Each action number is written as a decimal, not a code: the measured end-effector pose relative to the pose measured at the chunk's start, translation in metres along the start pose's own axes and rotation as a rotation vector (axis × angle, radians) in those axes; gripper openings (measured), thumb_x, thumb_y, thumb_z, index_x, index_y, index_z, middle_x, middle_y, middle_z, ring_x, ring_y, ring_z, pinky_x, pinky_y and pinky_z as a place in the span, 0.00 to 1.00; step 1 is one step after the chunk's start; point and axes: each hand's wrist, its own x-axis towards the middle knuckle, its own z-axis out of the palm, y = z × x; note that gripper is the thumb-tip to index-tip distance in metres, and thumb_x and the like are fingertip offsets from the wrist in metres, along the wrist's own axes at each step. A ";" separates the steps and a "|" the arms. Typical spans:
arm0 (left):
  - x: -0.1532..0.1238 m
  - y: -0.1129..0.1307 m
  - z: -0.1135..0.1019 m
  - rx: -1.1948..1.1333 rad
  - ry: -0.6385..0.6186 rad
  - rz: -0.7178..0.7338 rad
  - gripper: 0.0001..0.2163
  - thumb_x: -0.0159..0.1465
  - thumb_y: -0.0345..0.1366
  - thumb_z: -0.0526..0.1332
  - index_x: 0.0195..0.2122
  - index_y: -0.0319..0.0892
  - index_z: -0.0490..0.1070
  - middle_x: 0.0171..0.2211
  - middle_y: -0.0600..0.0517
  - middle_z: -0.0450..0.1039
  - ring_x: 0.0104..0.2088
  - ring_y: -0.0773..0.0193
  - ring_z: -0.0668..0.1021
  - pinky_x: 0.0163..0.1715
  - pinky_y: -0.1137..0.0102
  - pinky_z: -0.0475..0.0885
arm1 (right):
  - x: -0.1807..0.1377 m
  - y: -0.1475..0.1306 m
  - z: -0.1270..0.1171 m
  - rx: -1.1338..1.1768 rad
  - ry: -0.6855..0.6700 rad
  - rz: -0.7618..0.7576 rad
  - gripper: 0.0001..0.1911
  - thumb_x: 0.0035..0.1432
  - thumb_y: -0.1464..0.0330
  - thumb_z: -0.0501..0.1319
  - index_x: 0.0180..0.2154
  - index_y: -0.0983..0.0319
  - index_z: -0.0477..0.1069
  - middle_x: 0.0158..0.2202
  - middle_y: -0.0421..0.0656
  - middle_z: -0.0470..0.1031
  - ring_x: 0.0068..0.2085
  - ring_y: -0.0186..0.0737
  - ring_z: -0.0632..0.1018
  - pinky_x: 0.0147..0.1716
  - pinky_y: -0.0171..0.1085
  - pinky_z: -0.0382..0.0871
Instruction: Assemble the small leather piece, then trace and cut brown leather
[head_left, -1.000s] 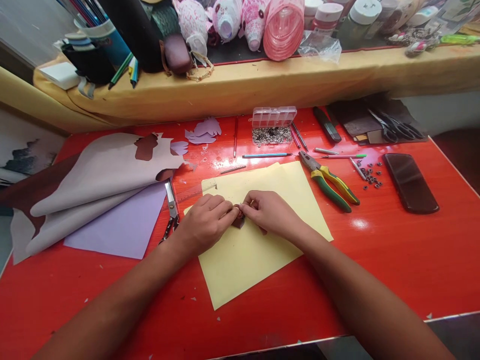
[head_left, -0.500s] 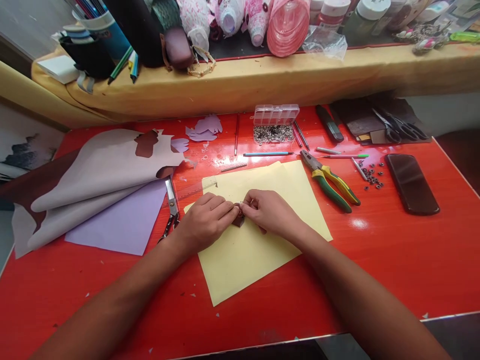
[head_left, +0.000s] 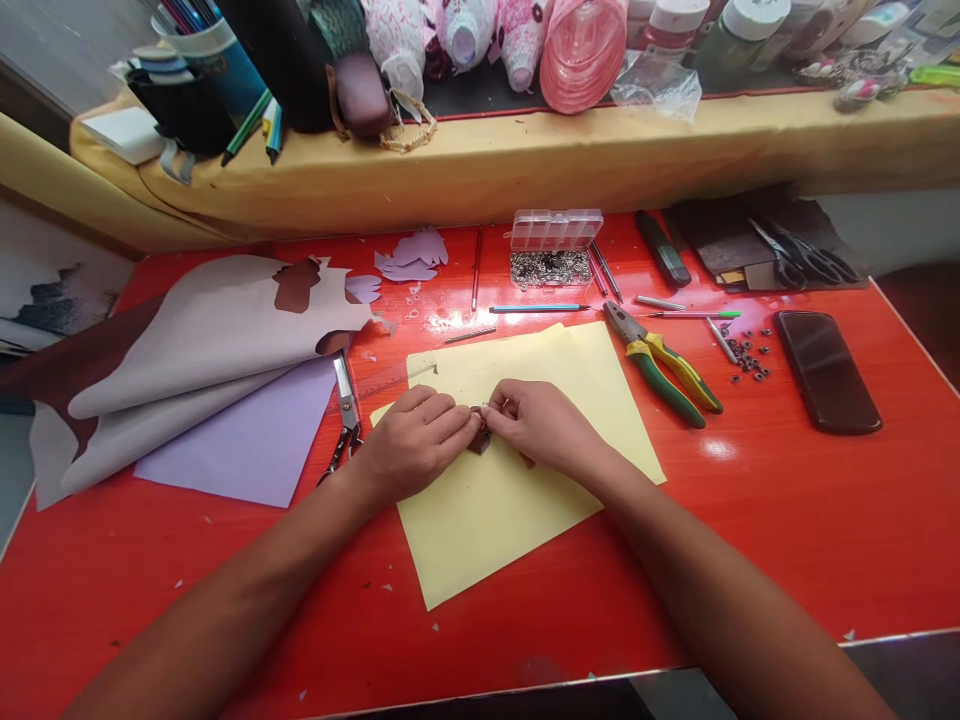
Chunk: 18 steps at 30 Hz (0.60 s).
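Note:
Both hands meet over a yellow paper sheet (head_left: pixel 487 510) on the red table (head_left: pixel 750 520). My left hand (head_left: pixel 416 440) and my right hand (head_left: pixel 536 425) are closed, fingertips pinching a small dark brown piece (head_left: pixel 478 440) between them. The piece is mostly hidden by the fingers. Scissors (head_left: pixel 345 410) lie just left of my left hand.
Beige and lilac sheets (head_left: pixel 210 370) cover the left. Yellow-green pliers (head_left: pixel 664 365), small metal rings (head_left: pixel 746 355), a phone (head_left: pixel 825 370), pens, a clear box of parts (head_left: pixel 553 245) and black scissors (head_left: pixel 802 258) lie to the right and back. A cluttered yellow ledge (head_left: pixel 525 160) borders the far edge.
The hands have hardly moved, still pinching the small piece. The view has shifted slightly.

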 end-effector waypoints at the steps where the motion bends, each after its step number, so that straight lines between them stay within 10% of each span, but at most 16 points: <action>1: 0.000 0.000 0.000 -0.001 0.005 0.000 0.11 0.73 0.24 0.58 0.51 0.44 0.74 0.38 0.51 0.82 0.36 0.60 0.79 0.38 0.60 0.70 | 0.000 0.000 0.000 0.000 0.000 -0.001 0.10 0.68 0.63 0.60 0.33 0.58 0.70 0.18 0.33 0.72 0.17 0.33 0.74 0.23 0.33 0.62; 18: 0.018 -0.025 -0.009 -0.250 -0.094 -0.276 0.09 0.75 0.34 0.58 0.42 0.45 0.78 0.38 0.50 0.82 0.38 0.59 0.80 0.39 0.62 0.70 | -0.001 -0.001 0.001 0.004 -0.001 0.000 0.08 0.68 0.65 0.59 0.34 0.58 0.69 0.20 0.34 0.73 0.17 0.33 0.74 0.22 0.33 0.62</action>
